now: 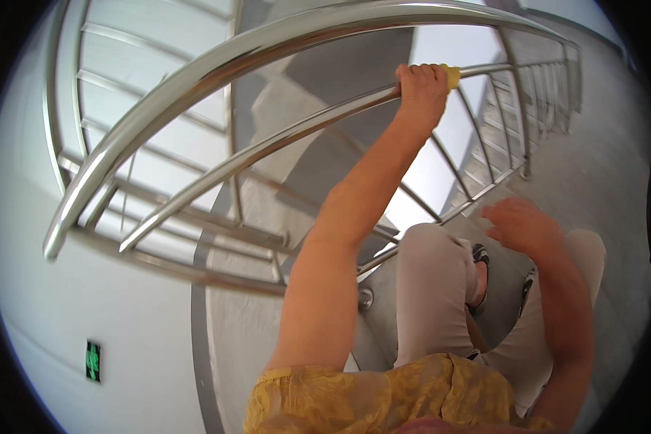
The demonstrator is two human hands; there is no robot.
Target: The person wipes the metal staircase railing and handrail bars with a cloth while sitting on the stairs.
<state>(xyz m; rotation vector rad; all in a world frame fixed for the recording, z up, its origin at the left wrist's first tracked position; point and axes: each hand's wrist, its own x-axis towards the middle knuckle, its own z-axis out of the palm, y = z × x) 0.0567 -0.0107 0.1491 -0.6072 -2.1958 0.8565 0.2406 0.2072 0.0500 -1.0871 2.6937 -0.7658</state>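
Observation:
My left hand [424,89] reaches forward and is wrapped around the middle rail [314,122] of a stainless steel stair railing. A piece of yellow cloth or sponge [453,77] sticks out beside its fingers, pressed to the rail; the rest is hidden in the grip. Above this rail curves the thick, shiny top handrail [249,46]. My right hand [522,225] hovers near my right knee, blurred, with loosely bent fingers and nothing visible in it. Both knees are bent, in light trousers [434,287].
Thin metal balusters [451,163] run below the rail. Stairs [499,119] descend beyond them at the right. More railing [229,130] stands at the left against a pale wall. A green lit sign [93,361] hangs low left. Grey floor [586,163] lies on my right.

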